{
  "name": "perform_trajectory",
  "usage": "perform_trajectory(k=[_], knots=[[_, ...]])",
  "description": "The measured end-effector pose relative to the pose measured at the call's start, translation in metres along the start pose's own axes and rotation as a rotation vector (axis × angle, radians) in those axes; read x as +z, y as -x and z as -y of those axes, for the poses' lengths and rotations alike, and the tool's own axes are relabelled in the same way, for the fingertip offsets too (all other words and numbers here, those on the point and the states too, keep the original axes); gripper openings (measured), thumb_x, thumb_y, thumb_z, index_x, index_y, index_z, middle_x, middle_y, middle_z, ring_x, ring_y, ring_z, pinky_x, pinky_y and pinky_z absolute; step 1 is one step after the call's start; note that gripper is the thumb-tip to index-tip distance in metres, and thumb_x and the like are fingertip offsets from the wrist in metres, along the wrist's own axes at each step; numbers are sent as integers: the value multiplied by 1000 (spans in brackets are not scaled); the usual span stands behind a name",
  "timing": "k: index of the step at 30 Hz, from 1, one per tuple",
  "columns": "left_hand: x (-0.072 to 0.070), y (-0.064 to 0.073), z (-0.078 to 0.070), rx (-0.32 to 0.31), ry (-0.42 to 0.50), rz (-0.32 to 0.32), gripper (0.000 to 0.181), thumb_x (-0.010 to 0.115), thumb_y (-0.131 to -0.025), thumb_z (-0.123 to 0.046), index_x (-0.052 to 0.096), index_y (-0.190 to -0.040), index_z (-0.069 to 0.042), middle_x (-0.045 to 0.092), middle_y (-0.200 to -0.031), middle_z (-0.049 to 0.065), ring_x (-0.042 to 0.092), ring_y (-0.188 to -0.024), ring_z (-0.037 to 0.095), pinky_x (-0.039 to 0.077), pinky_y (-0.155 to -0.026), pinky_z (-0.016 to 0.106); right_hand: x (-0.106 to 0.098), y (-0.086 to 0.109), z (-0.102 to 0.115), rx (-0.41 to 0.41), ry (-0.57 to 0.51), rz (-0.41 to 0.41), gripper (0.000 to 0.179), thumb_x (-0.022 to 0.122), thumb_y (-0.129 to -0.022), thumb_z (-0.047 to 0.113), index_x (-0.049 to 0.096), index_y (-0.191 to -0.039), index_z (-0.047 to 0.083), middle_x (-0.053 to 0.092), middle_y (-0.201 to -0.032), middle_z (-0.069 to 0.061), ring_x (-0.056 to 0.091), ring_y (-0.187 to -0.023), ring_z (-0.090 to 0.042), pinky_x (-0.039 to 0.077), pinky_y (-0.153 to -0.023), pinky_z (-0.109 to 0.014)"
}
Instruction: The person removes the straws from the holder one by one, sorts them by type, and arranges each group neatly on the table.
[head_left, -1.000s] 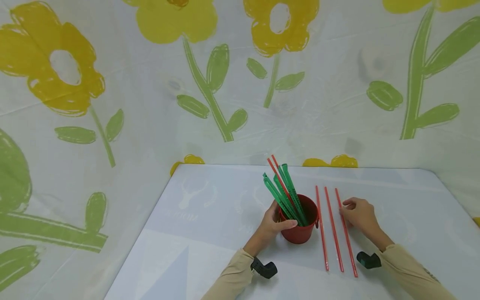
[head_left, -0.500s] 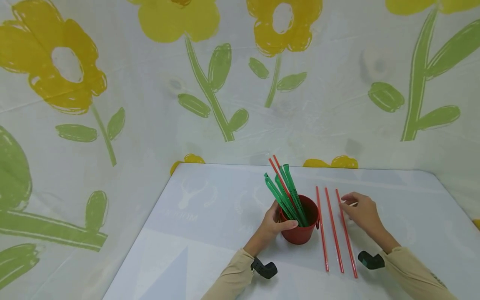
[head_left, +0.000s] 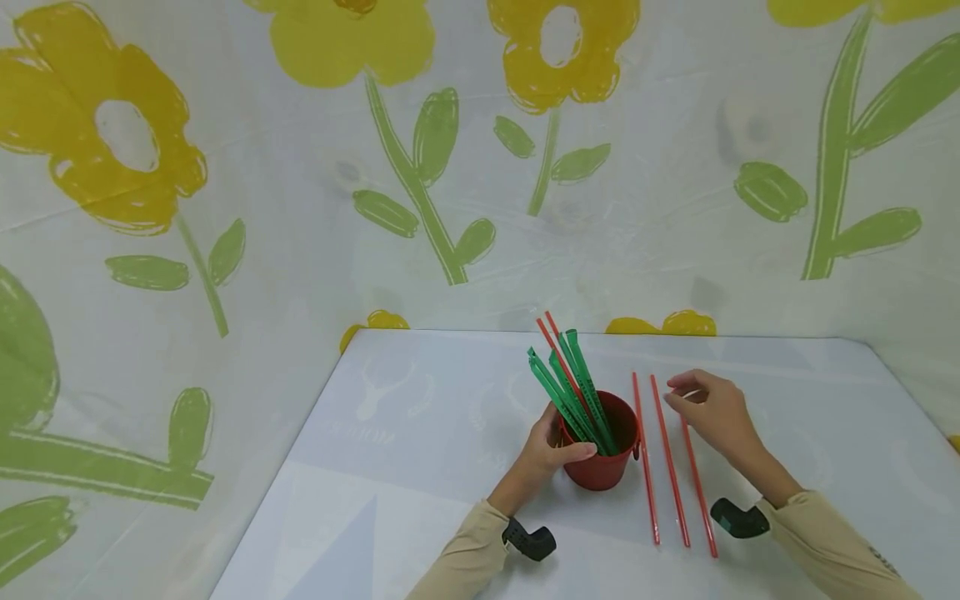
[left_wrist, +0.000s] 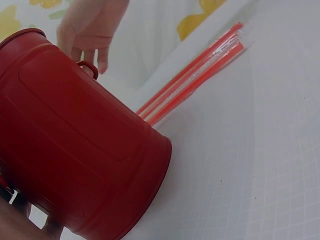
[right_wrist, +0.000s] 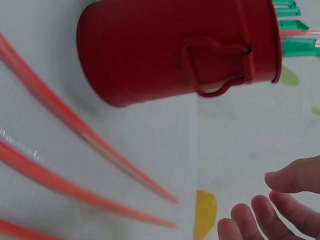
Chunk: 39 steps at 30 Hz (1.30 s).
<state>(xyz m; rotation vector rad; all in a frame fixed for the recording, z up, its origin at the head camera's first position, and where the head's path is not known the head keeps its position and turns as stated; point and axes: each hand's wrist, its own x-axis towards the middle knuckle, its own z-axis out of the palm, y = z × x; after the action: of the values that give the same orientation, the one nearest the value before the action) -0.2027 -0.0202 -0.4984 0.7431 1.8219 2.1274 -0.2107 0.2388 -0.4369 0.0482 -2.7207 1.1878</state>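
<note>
My left hand (head_left: pixel 538 457) grips a small red bucket (head_left: pixel 600 477) by its left side, thumb along the near rim. Green wrapped straws (head_left: pixel 560 387) and a couple of red straws (head_left: pixel 550 332) lean out of it to the back left. Three red straws lie side by side to its right: a left one (head_left: pixel 647 475), a middle one (head_left: pixel 671 471) and a right one (head_left: pixel 699 492). My right hand (head_left: pixel 716 415) hovers over the far end of the right straw, fingers loosely bent. The right wrist view shows nothing between its thumb and fingers (right_wrist: pixel 265 215).
A white table (head_left: pixel 420 417) carries everything, its back edge just behind the straws. A white cloth (head_left: pixel 300 208) printed with yellow flowers hangs behind and to the left. Black wrist cameras sit on both wrists, the right camera (head_left: pixel 738 518) beside the straws' near ends.
My right hand has moved away from me and slightly left, from the right straw's upper part to its far end. The left hand and the bucket have stayed in place.
</note>
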Motion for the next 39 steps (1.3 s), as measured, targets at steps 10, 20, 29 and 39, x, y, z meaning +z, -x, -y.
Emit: perform_trajectory(k=[10, 20, 29, 39], knots=[[-2, -1, 3, -4, 14, 16, 69, 64, -86, -23, 28, -144, -31, 45, -137, -2, 42, -126, 17, 42, -99, 32, 0, 6, 36, -84, -68, -2, 25, 65, -90, 20, 63, -105, 1, 66, -95, -15, 62, -82, -27, 52, -60, -21], [-3, -2, 6, 1, 10, 8, 69, 63, -86, -19, 28, -144, -30, 46, -138, -2, 43, -126, 16, 41, -100, 31, 11, 6, 63, -213, -74, -58, 15, 68, -86, 13, 66, -99, 5, 68, -91, -8, 64, -81, -23, 50, -67, -21], [-3, -1, 3, -9, -5, 8, 69, 63, -86, -24, 28, -144, -31, 46, -138, -3, 43, -126, 15, 40, -101, 31, 24, 4, 79, -241, -119, -36, 15, 69, -85, 10, 66, -99, 5, 69, -92, -8, 64, -80, -22, 52, -67, -25], [-1, -1, 1, -1, 4, 0, 71, 65, -86, -24, 27, -145, -33, 45, -139, -5, 43, -126, 15, 40, -101, 31, 38, 5, 91, -250, -183, -24, 13, 69, -84, 8, 66, -97, 4, 68, -89, -7, 66, -78, -22, 54, -66, -28]])
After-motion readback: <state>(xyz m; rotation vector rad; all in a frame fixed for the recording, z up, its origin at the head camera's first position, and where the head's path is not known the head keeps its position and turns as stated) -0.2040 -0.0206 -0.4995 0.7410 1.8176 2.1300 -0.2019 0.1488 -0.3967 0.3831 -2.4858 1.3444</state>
